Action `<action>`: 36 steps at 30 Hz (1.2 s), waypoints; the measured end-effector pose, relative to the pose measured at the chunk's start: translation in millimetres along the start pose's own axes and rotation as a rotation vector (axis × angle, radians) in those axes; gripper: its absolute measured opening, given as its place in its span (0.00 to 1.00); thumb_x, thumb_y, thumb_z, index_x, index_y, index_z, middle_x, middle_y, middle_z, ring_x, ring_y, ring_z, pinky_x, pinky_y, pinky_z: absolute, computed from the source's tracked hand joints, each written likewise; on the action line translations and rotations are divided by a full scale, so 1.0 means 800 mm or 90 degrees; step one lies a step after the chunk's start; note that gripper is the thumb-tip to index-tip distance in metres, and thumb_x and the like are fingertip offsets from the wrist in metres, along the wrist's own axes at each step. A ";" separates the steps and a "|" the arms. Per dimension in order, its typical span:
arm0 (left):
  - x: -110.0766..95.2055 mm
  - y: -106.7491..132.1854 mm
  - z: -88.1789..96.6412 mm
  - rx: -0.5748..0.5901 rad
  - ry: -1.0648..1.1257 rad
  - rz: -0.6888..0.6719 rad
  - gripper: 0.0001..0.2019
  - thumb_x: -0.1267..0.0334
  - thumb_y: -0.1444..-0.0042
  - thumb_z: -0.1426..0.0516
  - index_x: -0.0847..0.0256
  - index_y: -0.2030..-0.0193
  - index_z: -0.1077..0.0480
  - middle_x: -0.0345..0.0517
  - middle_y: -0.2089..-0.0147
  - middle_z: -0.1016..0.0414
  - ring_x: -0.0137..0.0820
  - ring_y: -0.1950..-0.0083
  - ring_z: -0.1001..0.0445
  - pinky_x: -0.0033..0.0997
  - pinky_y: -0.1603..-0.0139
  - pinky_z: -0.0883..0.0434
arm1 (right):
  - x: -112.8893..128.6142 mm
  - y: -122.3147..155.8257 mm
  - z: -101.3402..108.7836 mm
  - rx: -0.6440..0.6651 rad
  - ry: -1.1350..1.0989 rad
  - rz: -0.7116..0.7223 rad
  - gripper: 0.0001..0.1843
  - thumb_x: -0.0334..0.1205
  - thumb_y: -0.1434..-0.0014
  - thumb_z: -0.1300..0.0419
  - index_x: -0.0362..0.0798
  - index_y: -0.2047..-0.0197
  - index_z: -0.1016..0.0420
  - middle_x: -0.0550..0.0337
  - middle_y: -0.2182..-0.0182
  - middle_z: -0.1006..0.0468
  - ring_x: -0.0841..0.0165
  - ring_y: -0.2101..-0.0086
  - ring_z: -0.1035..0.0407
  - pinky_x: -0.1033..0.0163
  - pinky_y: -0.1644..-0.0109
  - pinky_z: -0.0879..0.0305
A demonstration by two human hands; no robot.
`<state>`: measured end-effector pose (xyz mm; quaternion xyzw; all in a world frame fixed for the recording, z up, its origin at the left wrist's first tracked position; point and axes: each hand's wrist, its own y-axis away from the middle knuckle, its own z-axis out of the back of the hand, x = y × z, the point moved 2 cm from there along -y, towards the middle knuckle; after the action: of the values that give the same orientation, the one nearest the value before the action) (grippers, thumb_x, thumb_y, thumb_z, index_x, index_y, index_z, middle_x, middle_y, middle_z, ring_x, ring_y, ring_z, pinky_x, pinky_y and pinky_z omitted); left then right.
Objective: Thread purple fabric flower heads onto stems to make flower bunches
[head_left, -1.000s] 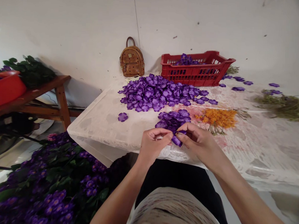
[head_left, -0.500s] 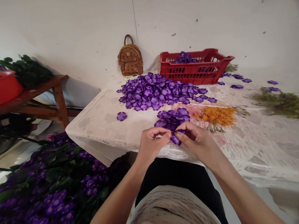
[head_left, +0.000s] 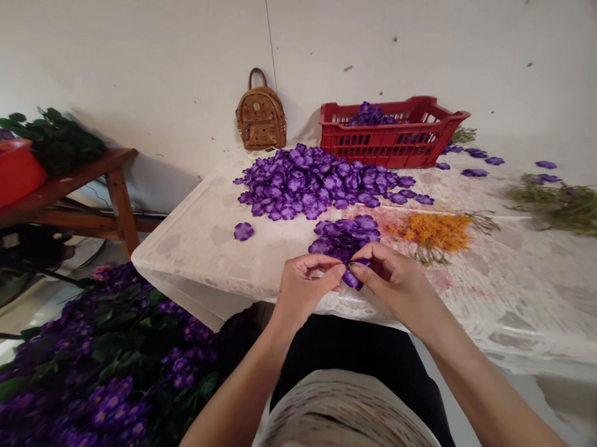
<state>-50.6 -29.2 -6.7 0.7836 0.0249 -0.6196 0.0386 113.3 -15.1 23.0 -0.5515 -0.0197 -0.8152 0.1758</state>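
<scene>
Your right hand point(head_left: 395, 282) is closed in a pinch on a crumpled purple fabric petal point(head_left: 351, 279), which sits between your hands just above the near edge of the worktop. Your left hand point(head_left: 305, 290) is curled closed with its fingertips at the petal's edge, but you can't tell from this view whether it grips the petal or only touches it.

Just beyond your hands lies a small heap of purple petals point(head_left: 345, 239), with a larger heap of purple petals point(head_left: 300, 183) further off on the white plastic sheet point(head_left: 191, 261) covering the worktop. A single loose purple petal point(head_left: 243, 231) lies to the left, and a red plastic crate point(head_left: 382, 154) stands at the far side.

The main risk is a loosened pinch: the petal could drop past the near edge into your lap or onto the floor. A careless move of your wrists could also catch the small heap and scatter it, since it lies so close. The sheet's hanging corner could snag on your left arm and drag the loose petals
</scene>
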 end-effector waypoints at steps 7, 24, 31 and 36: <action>-0.003 0.002 -0.001 -0.009 0.002 0.009 0.10 0.61 0.55 0.29 0.65 0.68 0.17 0.43 0.74 0.21 0.24 0.76 0.26 0.27 0.70 0.20 | -0.001 -0.001 0.000 0.000 0.007 0.003 0.09 0.47 0.35 0.41 0.51 0.64 0.27 0.64 0.73 0.29 0.68 0.72 0.38 0.60 0.68 0.43; 0.002 -0.004 -0.001 -0.012 -0.007 -0.021 0.06 0.62 0.52 0.32 0.64 0.70 0.19 0.40 0.75 0.22 0.23 0.76 0.27 0.23 0.71 0.22 | -0.011 0.002 -0.009 -0.080 -0.023 -0.007 0.09 0.46 0.37 0.39 0.52 0.57 0.30 0.65 0.71 0.30 0.68 0.73 0.34 0.60 0.68 0.37; 0.005 -0.005 0.001 -0.055 -0.025 -0.030 0.07 0.61 0.50 0.33 0.63 0.67 0.18 0.41 0.73 0.21 0.24 0.75 0.27 0.25 0.70 0.22 | 0.005 0.017 -0.017 -0.225 0.164 0.170 0.06 0.41 0.31 0.43 0.51 0.62 0.28 0.59 0.66 0.25 0.66 0.67 0.29 0.59 0.62 0.34; 0.008 -0.006 -0.002 -0.052 -0.024 -0.021 0.07 0.61 0.47 0.35 0.63 0.67 0.20 0.43 0.72 0.19 0.29 0.71 0.22 0.29 0.66 0.20 | -0.009 0.010 -0.030 -0.188 0.115 0.108 0.08 0.44 0.32 0.42 0.51 0.56 0.25 0.58 0.64 0.18 0.64 0.66 0.23 0.59 0.61 0.31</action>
<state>-48.0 -24.3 -12.8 0.7693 0.0620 -0.6330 0.0607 96.5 -26.4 5.8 -0.4955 0.1624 -0.8378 0.1618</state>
